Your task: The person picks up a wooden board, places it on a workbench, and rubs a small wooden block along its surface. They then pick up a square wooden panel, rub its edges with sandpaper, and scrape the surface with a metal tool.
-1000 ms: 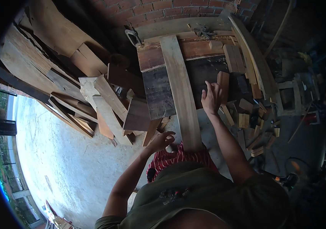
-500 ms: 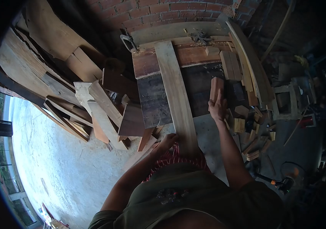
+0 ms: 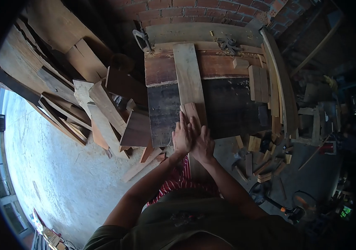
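A reddish-brown wooden block [image 3: 191, 110] lies on the long pale plank [image 3: 188, 71], near the front of the dark workbench top [image 3: 232, 112]. My left hand [image 3: 182, 137] grips the block's left side, one finger stretched forward along it. From the right, my right hand [image 3: 203, 146] is wrapped round its near end, close against the left. The hands cover most of the block's rear part. Towards my body the plank runs back under my forearms, above the striped red cloth [image 3: 178, 179].
A clamp [image 3: 141, 39] sits at the bench's back left corner. Wood pieces [image 3: 258, 83] and long curved boards [image 3: 279, 79] line the right side. Offcuts [image 3: 265, 158] litter the floor at right; boards [image 3: 103, 108] are heaped at left. A brick wall [image 3: 186, 12] stands behind.
My right hand has brought the wooden block from the right of the plank onto it. My left hand has moved forward from the plank's near edge to the block.
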`<state>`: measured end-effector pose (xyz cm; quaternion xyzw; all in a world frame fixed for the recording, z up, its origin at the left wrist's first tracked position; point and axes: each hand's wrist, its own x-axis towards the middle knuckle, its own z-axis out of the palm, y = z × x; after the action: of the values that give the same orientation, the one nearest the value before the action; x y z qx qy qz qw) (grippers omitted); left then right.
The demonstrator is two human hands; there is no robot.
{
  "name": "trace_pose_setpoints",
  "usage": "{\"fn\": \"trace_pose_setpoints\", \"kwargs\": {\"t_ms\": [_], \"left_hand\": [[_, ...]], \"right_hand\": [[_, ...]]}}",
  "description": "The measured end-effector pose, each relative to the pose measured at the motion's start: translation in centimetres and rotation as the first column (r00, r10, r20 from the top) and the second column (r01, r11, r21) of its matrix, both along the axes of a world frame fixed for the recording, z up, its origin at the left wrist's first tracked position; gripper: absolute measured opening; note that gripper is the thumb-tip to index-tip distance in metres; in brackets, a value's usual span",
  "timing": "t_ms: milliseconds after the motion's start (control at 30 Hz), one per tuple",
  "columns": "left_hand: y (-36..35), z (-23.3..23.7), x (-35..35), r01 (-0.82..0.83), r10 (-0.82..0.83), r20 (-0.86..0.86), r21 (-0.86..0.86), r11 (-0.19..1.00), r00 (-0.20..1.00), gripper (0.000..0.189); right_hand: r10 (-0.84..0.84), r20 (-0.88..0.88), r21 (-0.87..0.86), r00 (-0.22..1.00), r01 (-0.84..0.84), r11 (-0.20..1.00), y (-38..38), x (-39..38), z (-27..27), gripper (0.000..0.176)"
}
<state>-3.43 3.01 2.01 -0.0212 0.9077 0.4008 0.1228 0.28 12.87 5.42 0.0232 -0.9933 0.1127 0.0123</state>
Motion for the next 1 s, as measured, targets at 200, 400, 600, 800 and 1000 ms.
{"fn": "trace_pose_setpoints", "kwargs": {"t_ms": [200, 400, 600, 800, 1000], "left_hand": [[0.5, 0.0, -16.2, -0.121, 0.12, -0.023, -0.069, 0.99, 0.993, 0.066], [-1.2, -0.8, -34.6, -0.129, 0.127, -0.064, -0.026, 0.991, 0.99, 0.064], [-0.9, 0.3, -35.1, -0.126, 0.124, -0.048, -0.036, 0.991, 0.991, 0.073], [1.2, 0.3, -14.4, 0.028, -0.054, -0.147, -0.17, 0.985, 0.988, 0.082], [1.8, 0.8, 0.8, 0.128, -0.143, -0.068, -0.192, 0.973, 0.987, 0.086]], "right_hand": [[0.031, -0.045, -0.146, 0.999, -0.037, 0.989, 0.3, -16.8, -0.4, 0.079], [0.027, -0.178, -0.165, 0.984, -0.057, 0.985, -1.0, -34.1, -2.1, 0.078], [0.031, -0.258, -0.139, 0.966, -0.069, 0.988, -1.0, -34.0, -2.1, 0.074], [-0.013, -0.02, -0.102, 1.0, 0.011, 0.995, 1.0, -14.1, 0.1, 0.09], [-0.037, -0.041, -0.071, 0.998, 0.034, 0.997, 1.7, 0.5, 0.2, 0.084]]}}
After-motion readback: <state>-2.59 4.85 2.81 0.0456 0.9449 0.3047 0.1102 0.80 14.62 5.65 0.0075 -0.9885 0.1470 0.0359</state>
